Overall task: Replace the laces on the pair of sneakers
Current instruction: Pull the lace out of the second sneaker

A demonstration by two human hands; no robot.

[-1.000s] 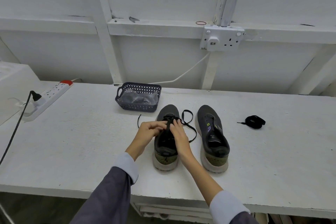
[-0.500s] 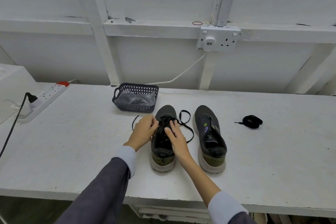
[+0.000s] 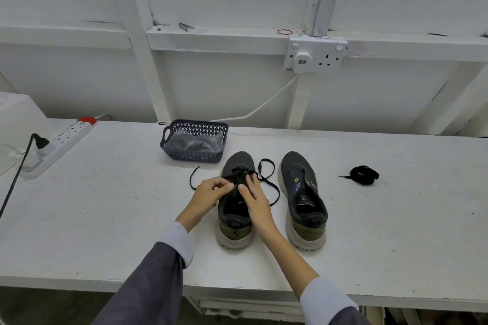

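Left sneaker (image 3: 233,233) is stood on the table (image 3: 105,219), toe pointed away from the person. A black lace (image 3: 239,174) is bunched over its front eyelets; one end is trailed to the sneaker's left, a loop is laid to its right. Lace is pinched by L hand (image 3: 211,191), fingers curled, at the sneaker's left edge. It is pinched too by R hand (image 3: 254,198), thumb & fingertips bent over the tongue. Right sneaker (image 3: 303,200) is set just right of it, w/o lace. A coiled lace (image 3: 364,175) is seen further right. A basket (image 3: 190,156) is placed just beyond its toe, to the left.
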